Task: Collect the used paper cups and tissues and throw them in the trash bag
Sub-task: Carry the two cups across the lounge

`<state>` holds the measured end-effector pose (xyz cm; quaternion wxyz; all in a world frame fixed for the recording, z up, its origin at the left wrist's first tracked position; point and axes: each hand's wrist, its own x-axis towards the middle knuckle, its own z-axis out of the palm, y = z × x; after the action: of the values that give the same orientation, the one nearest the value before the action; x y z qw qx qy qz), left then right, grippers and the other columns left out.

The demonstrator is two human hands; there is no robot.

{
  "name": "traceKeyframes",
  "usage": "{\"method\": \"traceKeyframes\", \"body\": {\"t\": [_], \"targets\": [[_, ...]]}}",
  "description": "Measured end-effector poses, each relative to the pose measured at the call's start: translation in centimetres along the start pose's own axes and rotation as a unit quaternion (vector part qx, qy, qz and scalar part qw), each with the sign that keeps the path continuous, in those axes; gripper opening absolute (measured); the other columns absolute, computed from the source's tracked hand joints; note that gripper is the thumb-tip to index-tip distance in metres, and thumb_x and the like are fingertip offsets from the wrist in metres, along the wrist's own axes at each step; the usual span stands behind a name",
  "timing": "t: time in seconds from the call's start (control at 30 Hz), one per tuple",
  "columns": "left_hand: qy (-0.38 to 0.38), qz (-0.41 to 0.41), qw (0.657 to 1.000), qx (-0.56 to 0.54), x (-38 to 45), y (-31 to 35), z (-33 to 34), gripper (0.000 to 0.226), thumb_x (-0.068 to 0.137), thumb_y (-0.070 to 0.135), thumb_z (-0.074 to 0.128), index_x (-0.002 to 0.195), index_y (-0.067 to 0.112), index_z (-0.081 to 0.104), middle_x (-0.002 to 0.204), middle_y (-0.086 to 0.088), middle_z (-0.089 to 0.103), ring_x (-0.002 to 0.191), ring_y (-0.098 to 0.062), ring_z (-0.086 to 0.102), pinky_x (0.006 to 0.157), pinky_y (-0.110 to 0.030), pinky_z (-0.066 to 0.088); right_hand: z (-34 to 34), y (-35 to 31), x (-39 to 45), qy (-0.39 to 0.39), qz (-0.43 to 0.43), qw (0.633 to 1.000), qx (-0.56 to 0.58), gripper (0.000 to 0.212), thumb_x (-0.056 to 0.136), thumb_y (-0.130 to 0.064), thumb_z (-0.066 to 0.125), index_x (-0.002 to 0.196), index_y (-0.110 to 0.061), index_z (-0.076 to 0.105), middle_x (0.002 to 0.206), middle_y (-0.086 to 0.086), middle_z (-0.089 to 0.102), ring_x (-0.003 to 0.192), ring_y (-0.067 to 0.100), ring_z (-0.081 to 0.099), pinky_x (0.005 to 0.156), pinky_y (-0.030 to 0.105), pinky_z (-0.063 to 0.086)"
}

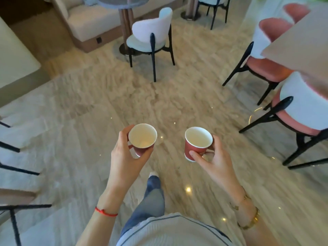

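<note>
While left hand (124, 153) grips red cup (142, 139), right hand (213, 160) grips second red cup (197, 142); both look empty

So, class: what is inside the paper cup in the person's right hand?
The right-hand cup, gripped by the right hand, shows only a pale, bare inner wall; nothing solid inside. The rim hides part of the bottom, so a little liquid cannot be ruled out.

**Two cups, one in each hand**

I count two red paper cups: one (142, 139) in my left hand (124, 157), one (197, 143) in my right hand (214, 162). Both insides look white. Around me I count one white chair (152, 32) at a round table (122, 1), three pink-seated chairs on the right (264, 68), one red string bracelet (105, 212), and two gold bracelets (252, 222).
</note>
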<state>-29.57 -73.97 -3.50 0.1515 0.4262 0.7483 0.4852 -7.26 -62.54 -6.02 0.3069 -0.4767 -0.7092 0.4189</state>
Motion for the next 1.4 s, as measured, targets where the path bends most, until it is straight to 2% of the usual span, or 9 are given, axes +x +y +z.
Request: {"method": "traceKeyframes", "body": {"t": [0.1, 0.2, 0.3, 0.47, 0.83, 1.03, 1.23, 1.33, 1.4], "targets": [[-0.027, 0.007, 1.000, -0.009, 5.3, 0.0, 2.7, 0.069, 0.068, 0.031, 0.086, 0.120, 0.042, 0.041, 0.111, 0.028, 0.053, 0.095, 0.012, 0.057, 0.071, 0.000, 0.042, -0.3, 1.2, 4.1, 0.024, 0.023, 0.999, 0.003, 0.062, 0.068, -0.043, 0.079, 0.118, -0.029, 0.045, 0.108, -0.015, 0.064, 0.088, -0.001, 0.064, 0.073, 0.011, 0.049], [-0.049, 0.020, 0.999, -0.013, 11.3, 0.1, 5.5, 0.068, 0.068, 0.031, 0.086, 0.122, 0.034, 0.046, 0.115, 0.019, 0.056, 0.097, 0.007, 0.058, 0.072, -0.002, 0.043, -0.5, 1.9, 9.2, 0.052, 0.039, 0.998, 0.015, 0.060, 0.067, -0.046, 0.078, 0.116, -0.033, 0.046, 0.107, -0.017, 0.064, 0.091, -0.001, 0.064, 0.075, 0.012, 0.050], [-0.067, 0.040, 0.997, -0.025, 18.1, 0.4, 8.3, 0.071, 0.068, 0.031, 0.086, 0.127, 0.031, 0.047, 0.117, 0.016, 0.056, 0.099, 0.011, 0.057, 0.075, -0.004, 0.045, -1.0, 1.9, 15.4, 0.073, 0.045, 0.996, 0.027, 0.058, 0.065, -0.052, 0.075, 0.114, -0.041, 0.045, 0.106, -0.023, 0.063, 0.093, 0.000, 0.064, 0.075, 0.011, 0.048], [-0.102, 0.087, 0.991, -0.031, 30.0, 2.0, 13.2, 0.071, 0.068, 0.030, 0.085, 0.127, 0.031, 0.046, 0.116, 0.026, 0.053, 0.104, 0.011, 0.054, 0.078, -0.003, 0.044, -2.6, 1.2, 27.0, 0.110, 0.035, 0.993, 0.027, 0.061, 0.066, -0.054, 0.075, 0.117, -0.042, 0.042, 0.112, -0.020, 0.060, 0.098, 0.000, 0.061, 0.080, 0.019, 0.051], [-0.184, 0.091, 0.978, -0.045, 48.7, 3.2, 24.3, 0.072, 0.068, 0.024, 0.086, 0.128, 0.029, 0.047, 0.115, 0.024, 0.055, 0.100, 0.018, 0.053, 0.075, -0.002, 0.045, -6.6, 5.0, 44.7, 0.204, 0.093, 0.975, -0.001, 0.066, 0.068, -0.043, 0.079, 0.122, -0.041, 0.042, 0.109, -0.024, 0.059, 0.094, -0.007, 0.059, 0.073, 0.007, 0.046], [-0.195, 0.093, 0.975, -0.042, 58.7, 4.0, 33.0, 0.071, 0.069, 0.021, 0.086, 0.129, 0.024, 0.049, 0.120, 0.010, 0.058, 0.103, 0.013, 0.055, 0.076, -0.002, 0.044, -10.2, 9.3, 56.1, 0.221, 0.110, 0.969, -0.018, 0.063, 0.068, -0.047, 0.078, 0.118, -0.044, 0.039, 0.105, -0.033, 0.056, 0.097, -0.010, 0.056, 0.071, 0.004, 0.045], [-0.181, 0.082, 0.979, -0.044, 70.4, 7.5, 41.8, 0.073, 0.068, 0.027, 0.086, 0.129, 0.031, 0.047, 0.120, 0.014, 0.056, 0.104, 0.014, 0.054, 0.074, -0.003, 0.046, -15.7, 11.4, 70.6, 0.216, 0.105, 0.970, -0.027, 0.063, 0.065, -0.054, 0.074, 0.116, -0.047, 0.037, 0.104, -0.033, 0.053, 0.099, -0.017, 0.051, 0.065, 0.006, 0.045], [-0.166, 0.073, 0.982, -0.044, 76.2, 9.0, 45.7, 0.073, 0.067, 0.026, 0.086, 0.129, 0.033, 0.047, 0.121, 0.012, 0.058, 0.102, 0.006, 0.058, 0.073, -0.003, 0.046, -18.4, 11.9, 78.0, 0.201, 0.094, 0.975, -0.026, 0.063, 0.065, -0.056, 0.073, 0.117, -0.047, 0.038, 0.108, -0.030, 0.056, 0.097, -0.011, 0.056, 0.068, 0.010, 0.045], [-0.159, 0.069, 0.984, -0.045, 79.8, 9.7, 48.0, 0.073, 0.067, 0.025, 0.086, 0.128, 0.032, 0.047, 0.119, 0.012, 0.058, 0.102, 0.009, 0.057, 0.073, -0.001, 0.044, -19.8, 11.9, 82.7, 0.185, 0.090, 0.978, -0.027, 0.063, 0.066, -0.057, 0.073, 0.117, -0.049, 0.037, 0.109, -0.032, 0.055, 0.096, -0.010, 0.057, 0.069, 0.009, 0.044]]}}
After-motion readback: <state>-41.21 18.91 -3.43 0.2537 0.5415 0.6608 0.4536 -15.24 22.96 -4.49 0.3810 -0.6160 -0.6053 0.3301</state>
